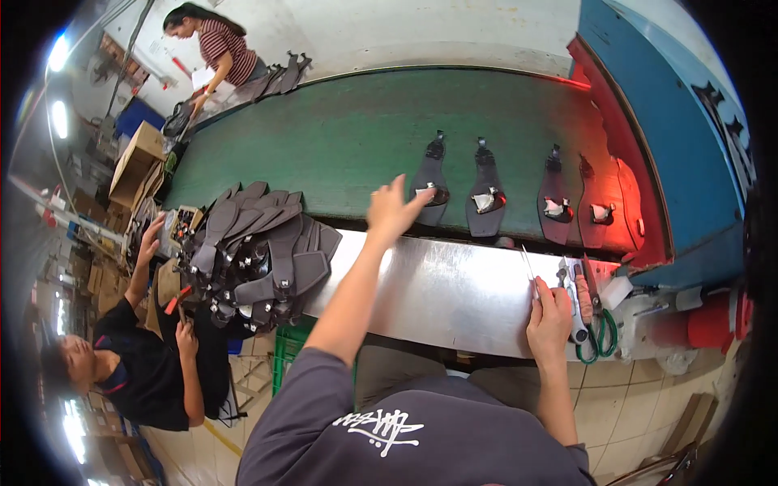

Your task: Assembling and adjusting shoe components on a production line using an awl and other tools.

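Note:
My left hand (395, 209) reaches over the edge of a green conveyor belt (324, 121), fingers spread. Its fingertips are at a dark sandal sole (433, 166) with a small white piece on it; whether they touch it I cannot tell. To the right, more such soles (485, 182) lie in a row, each with a white piece near its wider end; the farthest ones are lit red. My right hand (549, 320) is closed around a slim, pointed metal tool (528, 266) above the steel table's right part; its exact kind is unclear.
A heap of dark grey soles (259, 243) covers the left end of the steel table (438, 296). Green-handled scissors (600, 336) and other tools lie at its right. A red-lit blue machine (673, 138) closes off the belt. One co-worker (154, 364) sits left; another (227, 53) stands far left.

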Tool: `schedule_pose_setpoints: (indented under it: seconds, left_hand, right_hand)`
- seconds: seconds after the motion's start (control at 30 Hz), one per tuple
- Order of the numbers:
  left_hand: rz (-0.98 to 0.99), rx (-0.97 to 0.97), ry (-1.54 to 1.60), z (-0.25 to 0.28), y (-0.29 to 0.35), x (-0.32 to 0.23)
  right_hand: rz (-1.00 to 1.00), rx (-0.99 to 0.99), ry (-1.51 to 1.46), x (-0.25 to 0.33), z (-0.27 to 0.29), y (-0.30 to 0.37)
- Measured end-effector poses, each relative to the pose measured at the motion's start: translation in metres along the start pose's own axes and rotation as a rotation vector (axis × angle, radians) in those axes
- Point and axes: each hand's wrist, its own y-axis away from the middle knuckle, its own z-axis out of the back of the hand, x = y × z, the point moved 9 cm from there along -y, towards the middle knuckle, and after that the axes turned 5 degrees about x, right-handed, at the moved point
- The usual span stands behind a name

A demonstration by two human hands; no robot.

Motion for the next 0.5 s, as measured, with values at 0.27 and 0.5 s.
schedule_pose_setpoints:
  seconds: [0.27, 0.5]
  left_hand:
    - [0.047, -0.474, 0.170, -0.023, -0.024, -0.011]
    - [-0.136, -0.360, 1.101, 0.021, 0.002, -0.028]
  right_hand:
    - [0.070, 0.010, 0.088, 0.010, 0.000, 0.001]
    - [0.058, -0.009, -0.192, 0.017, 0.014, 0.000]
